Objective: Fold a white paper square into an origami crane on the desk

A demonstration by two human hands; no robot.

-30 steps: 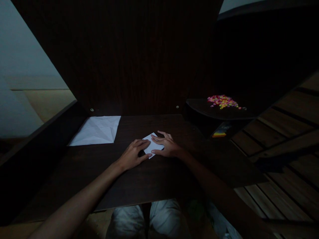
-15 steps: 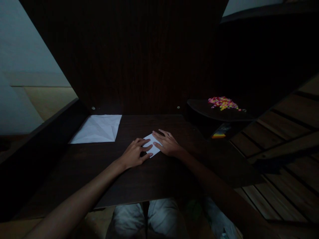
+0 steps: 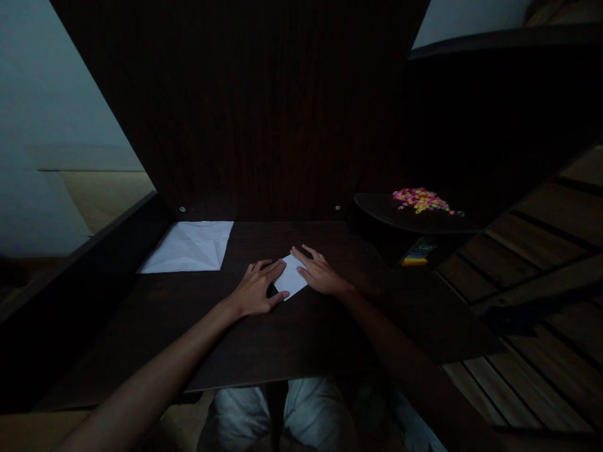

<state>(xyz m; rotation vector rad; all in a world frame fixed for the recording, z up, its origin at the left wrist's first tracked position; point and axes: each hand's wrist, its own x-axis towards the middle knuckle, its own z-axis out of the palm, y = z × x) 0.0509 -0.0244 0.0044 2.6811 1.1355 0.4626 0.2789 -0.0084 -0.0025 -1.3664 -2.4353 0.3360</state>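
Observation:
A small folded white paper lies on the dark wooden desk in the middle of the view. My left hand rests flat on the desk with fingers stretched out, its fingertips touching the paper's left edge. My right hand lies on the paper's right side, fingers spread and pressing it down. Neither hand grips the paper; both lie flat. The scene is very dim.
A larger creased white sheet lies at the desk's back left. A dark upright panel closes the desk's rear. On a side shelf to the right sits a heap of small colourful pieces. Wooden slats run along the right.
My right hand has slid a little rightward off the paper's middle, showing more of the white surface. My left hand stays at the paper's left edge. The view has shifted slightly.

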